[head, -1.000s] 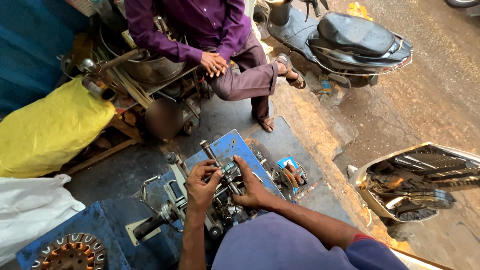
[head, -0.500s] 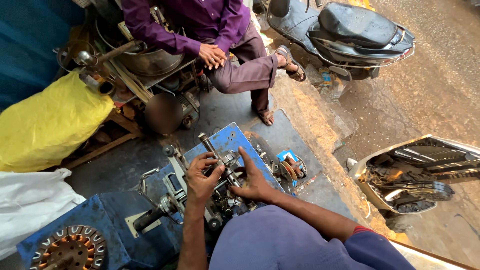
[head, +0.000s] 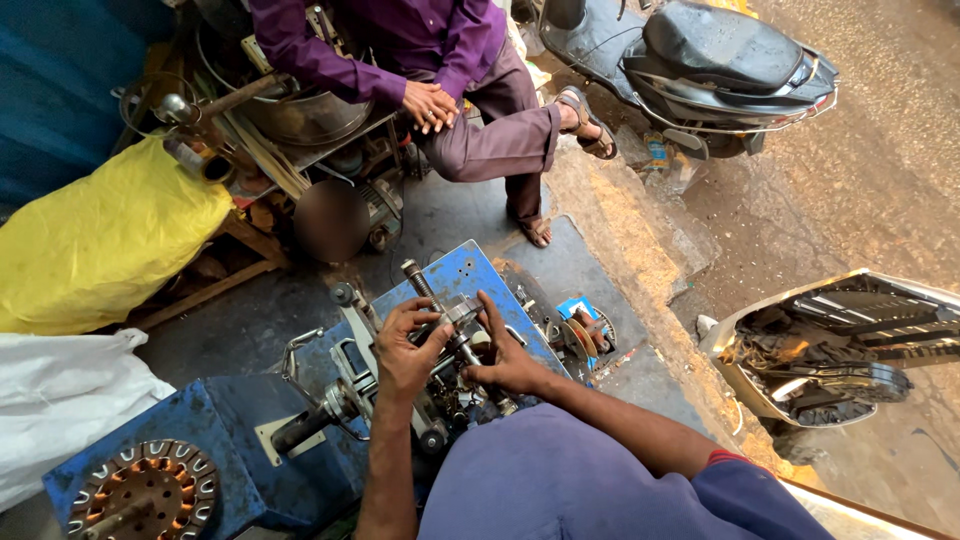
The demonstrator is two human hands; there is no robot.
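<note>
Gripping a threaded metal shaft [head: 440, 310] on the blue winding machine [head: 300, 420], left hand [head: 405, 345] and right hand [head: 510, 360] both clench it; one copper-wound stator [head: 145, 490] sits well left of the fingers.

Roadside repair workshop: blue winding machine [head: 240, 420], scooter [head: 700, 70], motor parts.

Under the left hand [head: 405, 350] and right hand [head: 510, 365], hidden: the middle of the threaded metal shaft [head: 425, 290] and the small parts pinched there, too small to tell. Cut off by the top edge: the seated person in a purple shirt [head: 400, 40] above the chest, and the front of the black scooter [head: 720, 60]. Blurred to a smudge: a round thing [head: 330, 220] beside the yellow sack [head: 100, 240]. Cropped at the bottom edge: the copper-wound stator [head: 145, 492].
</note>
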